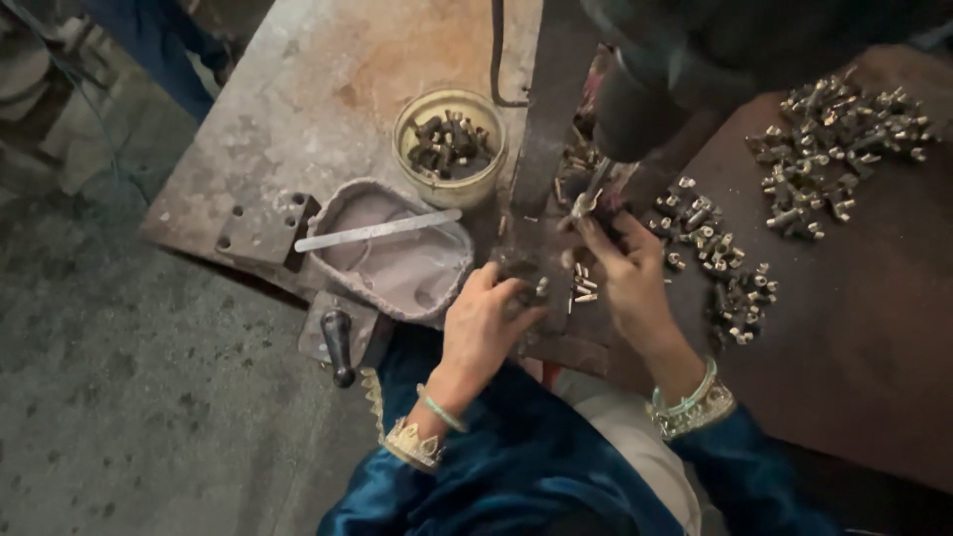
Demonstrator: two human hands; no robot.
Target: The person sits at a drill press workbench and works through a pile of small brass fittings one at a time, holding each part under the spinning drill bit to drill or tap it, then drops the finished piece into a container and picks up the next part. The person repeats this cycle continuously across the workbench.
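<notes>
At nine o'clock lies bare grey concrete floor (129,397), dusty and speckled. Next comes a worn metal workbench (328,89), rust-stained, with one thick steel plate (260,230) bearing three drilled holes near its edge. Below it, at seven o'clock, one dark knobbed handle (339,345) sticks out. One shallow, battered tray (389,248) follows, with one flat pale strip (377,230) laid across its rim. At twelve o'clock sits one round yellowish bowl (450,147) filled with dark metal fittings, too many and too tangled to count.

At centre, the left hand (486,323) is curled loosely, its fingertips pressed on a small dark part at the base of the upright press (556,129); what it grips is hidden. The right hand (627,273) pinches a small metal piece (586,203) under the press head. A few loose pins (582,288), about five, lie between the two hands.

At three o'clock, on a dark brown tabletop (874,328), two heaps of small fittings lie: a near heap (720,263) beside the right wrist and a far heap (839,144) at two o'clock, both uncountable.
</notes>
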